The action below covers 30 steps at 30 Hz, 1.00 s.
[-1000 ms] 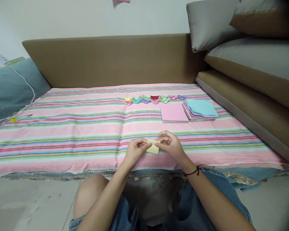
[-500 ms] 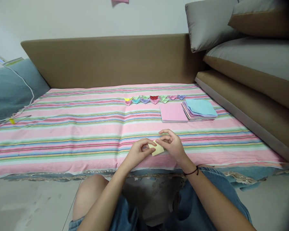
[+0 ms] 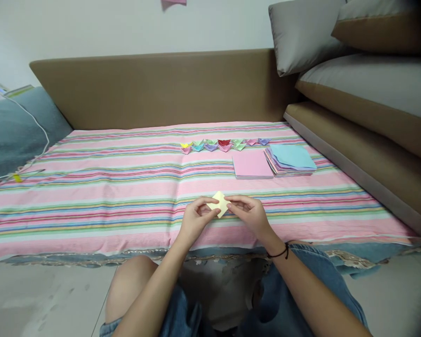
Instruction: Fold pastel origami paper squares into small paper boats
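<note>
Between my hands is a small pale yellow folded paper (image 3: pixel 220 204), tilted so that it looks like a diamond. My left hand (image 3: pixel 197 217) pinches its left corner between thumb and fingers. At the right corner, the thumb and fingertips of my right hand (image 3: pixel 250 213) close on it. The paper is just above the striped cloth (image 3: pixel 126 187). Beyond my hands lie a stack of pink paper squares (image 3: pixel 252 165) and a thicker stack of mixed colours topped by a light blue sheet (image 3: pixel 293 156).
Several small folded paper boats (image 3: pixel 224 146) in various colours stand in rows behind the stacks. Large grey and brown cushions (image 3: pixel 365 98) are piled on the right. A brown backrest (image 3: pixel 161 91) runs along the wall. A white cable (image 3: pixel 38 122) lies at the left.
The yellow paper has been turned to a diamond and raised slightly, away from me. My right hand has shifted its grip to the right corner, its fingers now closer together.
</note>
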Tool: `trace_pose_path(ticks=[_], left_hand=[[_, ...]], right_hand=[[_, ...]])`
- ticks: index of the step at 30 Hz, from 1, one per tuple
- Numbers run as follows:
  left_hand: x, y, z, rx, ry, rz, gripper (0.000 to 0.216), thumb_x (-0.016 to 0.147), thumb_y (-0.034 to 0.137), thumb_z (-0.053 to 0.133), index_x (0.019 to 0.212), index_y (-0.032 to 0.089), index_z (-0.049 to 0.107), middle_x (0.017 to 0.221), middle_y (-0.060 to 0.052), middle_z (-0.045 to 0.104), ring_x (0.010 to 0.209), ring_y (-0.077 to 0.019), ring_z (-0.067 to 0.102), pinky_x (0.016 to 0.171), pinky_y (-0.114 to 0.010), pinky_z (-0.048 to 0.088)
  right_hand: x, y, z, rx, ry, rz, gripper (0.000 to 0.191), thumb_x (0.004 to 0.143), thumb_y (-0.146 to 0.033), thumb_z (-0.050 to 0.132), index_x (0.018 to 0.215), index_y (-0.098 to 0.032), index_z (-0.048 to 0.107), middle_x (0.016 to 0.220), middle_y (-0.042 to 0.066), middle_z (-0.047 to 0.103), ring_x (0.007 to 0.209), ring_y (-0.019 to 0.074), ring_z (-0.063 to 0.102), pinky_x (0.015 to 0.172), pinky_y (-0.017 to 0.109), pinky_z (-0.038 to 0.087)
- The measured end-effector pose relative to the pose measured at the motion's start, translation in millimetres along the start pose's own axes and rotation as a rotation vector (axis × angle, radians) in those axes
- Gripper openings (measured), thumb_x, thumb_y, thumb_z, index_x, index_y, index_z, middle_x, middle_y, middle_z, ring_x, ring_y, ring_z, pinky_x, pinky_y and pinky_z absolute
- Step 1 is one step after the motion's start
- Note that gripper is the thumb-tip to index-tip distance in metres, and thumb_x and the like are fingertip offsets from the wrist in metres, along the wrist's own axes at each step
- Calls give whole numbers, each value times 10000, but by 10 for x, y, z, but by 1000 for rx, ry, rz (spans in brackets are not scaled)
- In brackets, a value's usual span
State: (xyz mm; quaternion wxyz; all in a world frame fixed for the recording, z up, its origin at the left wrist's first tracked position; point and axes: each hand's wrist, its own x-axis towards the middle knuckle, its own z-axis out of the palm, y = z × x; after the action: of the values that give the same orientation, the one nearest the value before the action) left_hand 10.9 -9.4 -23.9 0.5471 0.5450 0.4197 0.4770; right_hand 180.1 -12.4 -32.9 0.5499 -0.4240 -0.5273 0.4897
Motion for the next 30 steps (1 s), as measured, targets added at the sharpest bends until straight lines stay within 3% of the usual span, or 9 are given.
trace_pose_path(ticks=[2, 6, 8, 17, 23, 30], left_hand=[[-16, 45, -2, -2, -62, -12, 286, 665, 253, 737, 924, 179, 641, 622, 17, 585, 556, -115, 549, 565, -223, 455], [-32, 113, -43, 13, -213, -1, 383, 631, 223, 765, 993, 201, 640, 1002, -51, 584, 692, -127, 602, 664, -250, 504], [-30, 117, -66, 17, -236, 9, 378, 629, 221, 767, 989, 207, 650, 1082, -61, 540, 761, -148, 613, 704, -267, 517], [-18, 152, -58, 17, -168, 62, 235, 688, 271, 731, 897, 174, 684, 964, -69, 616, 842, -182, 596, 725, -264, 503], [-9, 119, -45, 112, -103, 84, 185, 771, 324, 652, 840, 169, 725, 909, -80, 661, 817, -192, 602, 690, -270, 495], [-14, 110, -5, 85, -63, 49, 253, 795, 384, 606, 801, 167, 735, 899, -74, 675, 808, -200, 612, 659, -272, 503]], right_hand=[[-1, -6, -7, 0, 6, -1, 201, 700, -303, 703, 882, -218, 716, 896, 50, 722, 812, 218, 673, 732, 350, 557], [8, -40, -35, 15, -9, 6, 209, 689, -301, 710, 880, -218, 719, 892, 47, 727, 814, 221, 679, 752, 367, 563], [10, -62, -46, 25, -24, 10, 215, 676, -302, 723, 875, -220, 721, 886, 43, 727, 806, 216, 679, 746, 361, 564], [-1, -87, -69, 100, -130, 34, 361, 577, -260, 809, 919, -197, 710, 855, 49, 715, 751, 204, 680, 715, 347, 583], [9, -52, -57, -29, -65, -162, 70, 679, -274, 741, 730, -226, 738, 839, 53, 707, 818, 207, 664, 701, 315, 570], [-7, -54, -14, -88, 6, -169, 105, 712, -318, 711, 700, -214, 721, 793, 56, 704, 782, 215, 656, 650, 313, 547]])
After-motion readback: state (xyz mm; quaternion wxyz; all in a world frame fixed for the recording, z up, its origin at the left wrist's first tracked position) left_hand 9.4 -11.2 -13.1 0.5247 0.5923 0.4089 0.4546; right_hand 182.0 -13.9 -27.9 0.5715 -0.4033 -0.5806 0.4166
